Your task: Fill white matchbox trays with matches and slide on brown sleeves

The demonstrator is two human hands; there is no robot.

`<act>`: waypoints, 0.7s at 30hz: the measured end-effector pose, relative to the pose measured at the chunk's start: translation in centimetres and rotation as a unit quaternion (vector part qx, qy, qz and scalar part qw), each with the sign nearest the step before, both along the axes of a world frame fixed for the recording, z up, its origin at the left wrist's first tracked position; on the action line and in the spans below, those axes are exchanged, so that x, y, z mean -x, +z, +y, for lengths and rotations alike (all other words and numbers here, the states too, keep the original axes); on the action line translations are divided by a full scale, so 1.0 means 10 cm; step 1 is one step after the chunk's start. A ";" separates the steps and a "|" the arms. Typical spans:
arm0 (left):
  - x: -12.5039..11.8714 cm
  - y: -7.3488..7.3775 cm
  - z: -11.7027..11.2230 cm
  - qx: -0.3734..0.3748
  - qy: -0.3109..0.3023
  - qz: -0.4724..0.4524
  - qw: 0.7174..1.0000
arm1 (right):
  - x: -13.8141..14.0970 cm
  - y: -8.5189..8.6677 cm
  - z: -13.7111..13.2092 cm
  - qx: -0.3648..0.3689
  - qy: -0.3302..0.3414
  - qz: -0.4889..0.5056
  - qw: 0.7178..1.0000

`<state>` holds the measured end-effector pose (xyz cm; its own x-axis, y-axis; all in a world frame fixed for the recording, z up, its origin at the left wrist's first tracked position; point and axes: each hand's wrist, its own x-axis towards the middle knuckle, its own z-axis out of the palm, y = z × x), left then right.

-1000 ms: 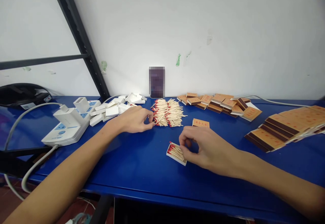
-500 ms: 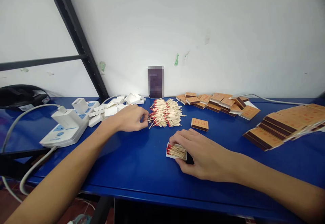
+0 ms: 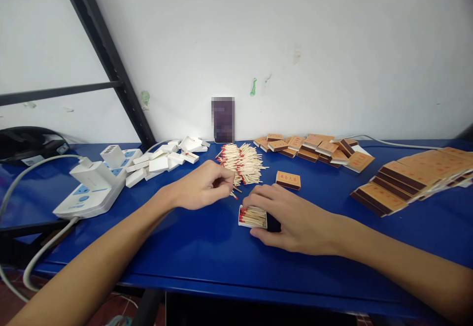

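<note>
My left hand (image 3: 207,185) is closed in a pinch at the near side of the match pile (image 3: 244,163). A few red-tipped matches (image 3: 233,194) stick out below its fingertips. My right hand (image 3: 291,220) curls around a small white matchbox tray (image 3: 252,226), fingers at its far side and thumb at its near edge. Matches (image 3: 254,216) lie in this tray, their red heads toward the left. Just beyond my right hand rests a closed orange matchbox (image 3: 288,180) with dark sides.
White trays (image 3: 158,164) are heaped at the back left, beside a power strip (image 3: 88,208) with plugs and cables. Orange matchbox sleeves (image 3: 314,144) lie along the wall, with more stacked (image 3: 410,178) at the right. A blurred dark device (image 3: 223,119) leans on the wall.
My left hand has moved right and nearer, from the pile's left edge toward the tray, with matches now showing at its fingertips. My right hand stays at the tray.
</note>
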<state>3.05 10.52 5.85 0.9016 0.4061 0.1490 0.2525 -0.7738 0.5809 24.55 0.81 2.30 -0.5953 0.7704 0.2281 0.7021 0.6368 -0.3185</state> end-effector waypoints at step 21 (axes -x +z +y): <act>0.11 0.22 0.00 0.131 -0.007 0.041 0.990 | 0.05 0.00 0.01 -0.131 -0.040 0.264 0.955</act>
